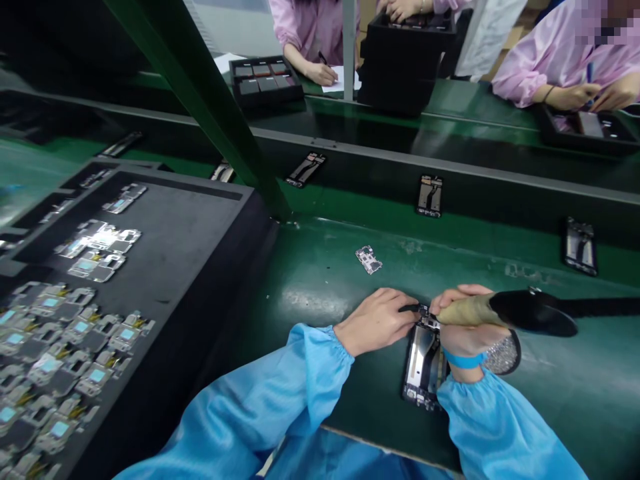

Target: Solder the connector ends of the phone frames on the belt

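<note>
An opened phone body (pixel 421 367) lies on the green bench in front of me, its silvery inside facing up. My left hand (pixel 380 323) rests at its upper left corner, fingers pinched together by a thin dark piece (pixel 410 308) that I cannot make out clearly. In my right hand (pixel 470 340) is an electric screwdriver (pixel 465 311) with a tan wrapped grip, black rear end and black cord. Its tip is hidden near the phone's top end. A small circuit board (pixel 369 260) lies beyond my left hand. Partly behind my right wrist sits a round dish of small shiny bits (pixel 504 353).
A black box (pixel 200 220) with many metal phone parts (pixel 95 327) on top stands at left. A green post (pixel 215 113) slants up beside it. Several phone bodies (pixel 430 195) lie along the strip behind the bench. Co-workers in pink sleeves (pixel 530 67) work across, near black trays (pixel 267 81).
</note>
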Demonstrator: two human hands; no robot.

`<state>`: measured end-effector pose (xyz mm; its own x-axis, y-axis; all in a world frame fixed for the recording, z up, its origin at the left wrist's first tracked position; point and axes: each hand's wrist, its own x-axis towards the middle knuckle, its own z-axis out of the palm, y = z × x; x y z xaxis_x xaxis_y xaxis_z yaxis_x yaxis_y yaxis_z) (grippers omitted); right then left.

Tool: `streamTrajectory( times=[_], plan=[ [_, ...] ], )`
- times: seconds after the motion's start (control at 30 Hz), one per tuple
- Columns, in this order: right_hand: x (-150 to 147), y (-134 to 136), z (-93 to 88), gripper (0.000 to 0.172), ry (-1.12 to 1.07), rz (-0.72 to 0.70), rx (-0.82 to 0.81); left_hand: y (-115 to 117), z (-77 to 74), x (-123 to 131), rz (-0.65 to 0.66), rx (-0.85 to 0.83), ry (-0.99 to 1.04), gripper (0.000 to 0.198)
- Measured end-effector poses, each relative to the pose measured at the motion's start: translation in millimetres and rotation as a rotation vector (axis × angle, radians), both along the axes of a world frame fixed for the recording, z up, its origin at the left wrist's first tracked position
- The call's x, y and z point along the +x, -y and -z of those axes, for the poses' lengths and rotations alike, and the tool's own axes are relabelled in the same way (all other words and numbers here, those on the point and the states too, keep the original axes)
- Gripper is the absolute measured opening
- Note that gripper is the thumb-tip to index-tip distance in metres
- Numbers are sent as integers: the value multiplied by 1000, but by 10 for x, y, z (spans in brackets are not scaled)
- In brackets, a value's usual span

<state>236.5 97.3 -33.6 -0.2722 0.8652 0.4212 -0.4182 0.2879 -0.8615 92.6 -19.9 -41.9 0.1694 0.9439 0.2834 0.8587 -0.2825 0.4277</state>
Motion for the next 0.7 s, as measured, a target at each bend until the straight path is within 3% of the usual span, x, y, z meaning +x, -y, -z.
streamTrajectory(
  times=[0.13, 0.33, 0.53, 0.7],
  plan=[
    [28, -20, -54, 70, -23, 41, 6, 0, -8, -8, 0, -11, 0, 25],
    [377, -331, -175, 73, -78, 350, 22, 15, -1, -26, 3, 22, 30, 24],
    [413, -365, -186, 73, -19, 369, -79, 26, 17, -42, -1, 16, 42, 23],
    [402, -354, -83, 74, -1, 309, -92, 28, 27, -43, -1, 17, 44, 22]
  ],
)
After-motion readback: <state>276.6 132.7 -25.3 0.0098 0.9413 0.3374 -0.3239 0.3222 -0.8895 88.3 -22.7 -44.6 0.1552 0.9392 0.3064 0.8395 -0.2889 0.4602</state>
